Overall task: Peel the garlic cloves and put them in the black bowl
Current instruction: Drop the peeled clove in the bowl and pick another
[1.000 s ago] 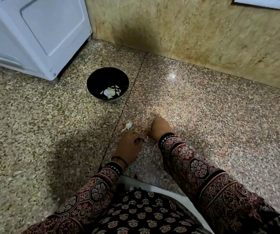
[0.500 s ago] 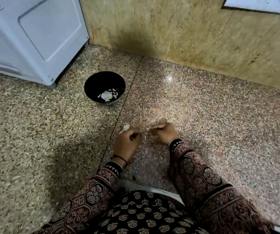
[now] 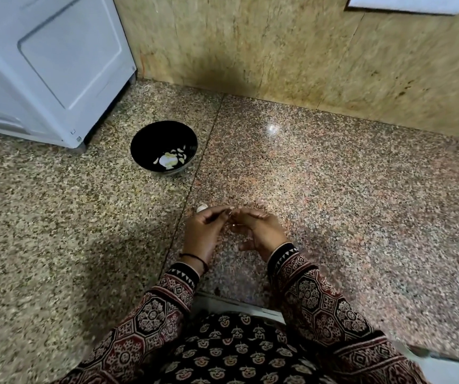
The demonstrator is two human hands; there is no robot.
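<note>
Head view: both hands are up off the floor (image 3: 333,206) and drawn together, ready to peel.

A second ago the right hand (image 3: 260,231) was reaching down to the floor; now it meets the left hand (image 3: 204,231), fingers curled and tips touching, though I cannot tell whether a clove is pinched between them. One clove (image 3: 201,208) lies on the floor just beyond the left fingertips. The bowl (image 3: 155,135), holding pale pieces, sits far off by the appliance (image 3: 56,65) corner.

We hold our left hand (image 3: 204,232) and right hand (image 3: 263,231) close together before us, forearms converging, fingers (image 3: 215,213) curled inward with tips meeting, anything pinched between them hidden.
</note>
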